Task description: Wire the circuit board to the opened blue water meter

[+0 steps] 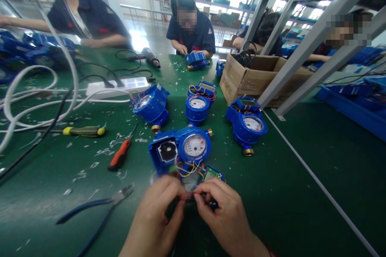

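Observation:
Both hands meet low in the middle of the view, pinching a thin red wire between them. My left hand is closed on one part of it. Thumb and forefinger of my right hand grip it from the other side. Just beyond lies an opened blue water meter with a round white dial and a square compartment on its left. Red, yellow and white wires run from it to a blue-framed circuit board, partly covered by my right hand.
More blue meters stand behind. At left lie pliers, an orange screwdriver, a yellow-and-black screwdriver, scraps and a power strip with looping cables. A cardboard box and metal posts stand right; co-workers sit opposite.

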Motion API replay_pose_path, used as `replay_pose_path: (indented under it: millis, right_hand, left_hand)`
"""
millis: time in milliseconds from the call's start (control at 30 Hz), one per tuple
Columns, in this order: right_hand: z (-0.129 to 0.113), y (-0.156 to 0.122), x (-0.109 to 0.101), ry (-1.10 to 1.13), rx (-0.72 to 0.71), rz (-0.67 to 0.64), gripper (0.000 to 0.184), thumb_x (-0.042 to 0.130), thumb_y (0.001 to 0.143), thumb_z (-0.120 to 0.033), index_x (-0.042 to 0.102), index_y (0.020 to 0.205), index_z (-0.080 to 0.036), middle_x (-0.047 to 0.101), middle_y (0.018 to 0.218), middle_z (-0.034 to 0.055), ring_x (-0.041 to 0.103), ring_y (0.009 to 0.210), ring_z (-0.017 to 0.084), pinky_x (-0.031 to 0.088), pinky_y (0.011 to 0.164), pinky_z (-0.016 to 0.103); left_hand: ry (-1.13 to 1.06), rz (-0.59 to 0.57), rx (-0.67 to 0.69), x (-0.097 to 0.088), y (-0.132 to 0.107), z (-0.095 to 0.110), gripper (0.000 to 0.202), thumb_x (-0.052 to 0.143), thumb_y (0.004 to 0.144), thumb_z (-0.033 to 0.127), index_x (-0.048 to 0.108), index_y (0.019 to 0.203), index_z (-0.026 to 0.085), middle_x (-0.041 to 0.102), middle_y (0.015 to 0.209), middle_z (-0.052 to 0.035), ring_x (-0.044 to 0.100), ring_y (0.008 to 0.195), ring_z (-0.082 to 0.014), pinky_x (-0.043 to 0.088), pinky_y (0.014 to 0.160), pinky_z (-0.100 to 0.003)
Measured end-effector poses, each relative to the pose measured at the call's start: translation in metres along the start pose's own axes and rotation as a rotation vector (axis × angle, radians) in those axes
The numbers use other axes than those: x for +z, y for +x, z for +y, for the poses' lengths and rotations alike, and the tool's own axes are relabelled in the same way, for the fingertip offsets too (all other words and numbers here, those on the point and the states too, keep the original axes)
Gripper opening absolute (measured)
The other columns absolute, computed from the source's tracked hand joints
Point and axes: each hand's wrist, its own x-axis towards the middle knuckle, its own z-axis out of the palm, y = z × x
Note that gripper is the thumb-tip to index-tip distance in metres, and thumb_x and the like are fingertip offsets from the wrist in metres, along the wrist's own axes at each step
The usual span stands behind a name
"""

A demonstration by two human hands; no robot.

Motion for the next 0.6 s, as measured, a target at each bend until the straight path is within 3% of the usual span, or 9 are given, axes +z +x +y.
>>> replay_pose_path:
  millis: [100, 233, 367, 500, 600]
  right_hand:
    - [-0.001, 0.001, 0.0, -0.017, -0.003, 0.026, 0.011, 0.054, 0.076, -0.01, 0.062, 0.074, -0.017, 0.061, 0.069, 0.0018, 0.054, 0.059, 0.013, 0.043, 0.055, 0.024]
    - [-0.001, 0.002, 0.0, -0.028, -0.023, 0.04, 0.011, 0.053, 0.077, -0.012, 0.062, 0.075, -0.017, 0.061, 0.069, 0.002, 0.054, 0.058, 0.013, 0.044, 0.054, 0.024]
    - [0.001, -0.001, -0.001, -0.025, -0.07, 0.027, 0.014, 0.051, 0.08, -0.014, 0.064, 0.082, -0.019, 0.063, 0.072, 0.0015, 0.057, 0.057, 0.012, 0.047, 0.055, 0.022]
    - [0.012, -0.001, -0.003, -0.136, -0.204, -0.08, 0.021, 0.048, 0.084, -0.016, 0.064, 0.098, -0.019, 0.067, 0.083, 0.0042, 0.065, 0.073, 0.014, 0.053, 0.066, 0.022]
    - [0.02, 0.001, -0.004, -0.163, -0.3, -0.089, 0.021, 0.046, 0.085, -0.016, 0.065, 0.093, -0.02, 0.068, 0.079, 0.0029, 0.066, 0.071, 0.013, 0.054, 0.067, 0.018]
  left_hand:
    - [0.086, 0.018, 0.042, 0.003, -0.001, -0.002, 0.006, 0.048, 0.083, 0.018, 0.053, 0.085, 0.02, 0.054, 0.088, -0.0042, 0.054, 0.083, -0.0174, 0.044, 0.07, -0.027]
    - [0.033, 0.007, 0.048, 0.005, 0.0, 0.001, 0.008, 0.047, 0.085, 0.02, 0.054, 0.088, 0.02, 0.053, 0.088, -0.0041, 0.054, 0.082, -0.016, 0.045, 0.071, -0.026]
    - [0.028, 0.07, 0.031, 0.007, 0.0, 0.003, 0.012, 0.045, 0.087, 0.018, 0.056, 0.083, 0.019, 0.052, 0.084, -0.0037, 0.053, 0.08, -0.0155, 0.043, 0.069, -0.026]
    - [0.156, 0.162, 0.06, 0.013, 0.001, -0.002, 0.016, 0.045, 0.085, 0.017, 0.059, 0.078, 0.019, 0.053, 0.077, -0.0039, 0.052, 0.072, -0.0154, 0.041, 0.061, -0.025]
    - [0.186, 0.178, 0.087, 0.017, 0.001, -0.006, 0.02, 0.042, 0.085, 0.016, 0.06, 0.076, 0.018, 0.055, 0.075, -0.0056, 0.052, 0.07, -0.0159, 0.04, 0.06, -0.025]
